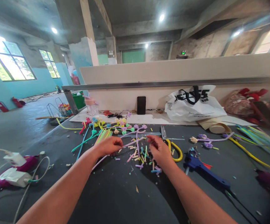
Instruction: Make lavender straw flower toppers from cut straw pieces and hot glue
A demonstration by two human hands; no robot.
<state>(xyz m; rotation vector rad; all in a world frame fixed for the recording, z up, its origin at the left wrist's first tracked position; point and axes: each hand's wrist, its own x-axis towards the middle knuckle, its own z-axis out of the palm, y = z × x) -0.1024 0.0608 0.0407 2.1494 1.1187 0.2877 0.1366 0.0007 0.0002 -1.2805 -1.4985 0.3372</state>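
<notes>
A long lavender pipe cleaner (132, 143) slants across the middle of the table, with my left hand (109, 145) closed around it. Its lower end trails out below my left wrist. My right hand (158, 150) is by the other end, fingers curved and apart; any contact with the tip is unclear. Behind them lies another lavender pipe cleaner with flower-like tips (137, 133). Short cut pieces (139, 157) in several colours are scattered between my hands. Just right of my right hand are yellow-handled scissors (178, 152), and farther right rests a blue glue gun (205, 172).
Pipe-cleaner flowers (121, 124) and a green-yellow bundle (105, 134) lie behind my left hand. A phone (141, 105) leans on the back panel beside a white bag (193, 107). Chargers with cables (16, 177) sit left; more pipe cleaners (258, 138) lie right.
</notes>
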